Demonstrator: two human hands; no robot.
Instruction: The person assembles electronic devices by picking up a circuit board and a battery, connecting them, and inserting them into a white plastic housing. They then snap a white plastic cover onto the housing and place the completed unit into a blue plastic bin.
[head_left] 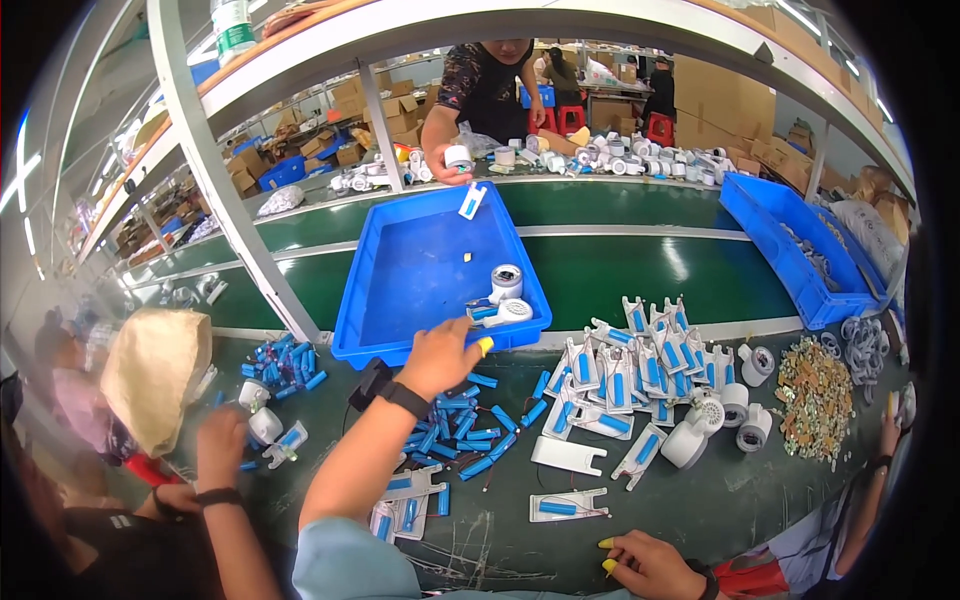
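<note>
I see the white casing (514,311) just right of my nearer, spread left grip (437,357), its long axis running sideways.

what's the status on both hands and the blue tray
Left hand over near rim of blue tray, beside white part; contact unclear. Right hand near white panel with blue cell, nothing seen in it. Co-worker's hand at tray's far end.

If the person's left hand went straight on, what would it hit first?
The left hand would probably meet the white round-headed part in the blue tray; whether they touch is unclear.
</note>
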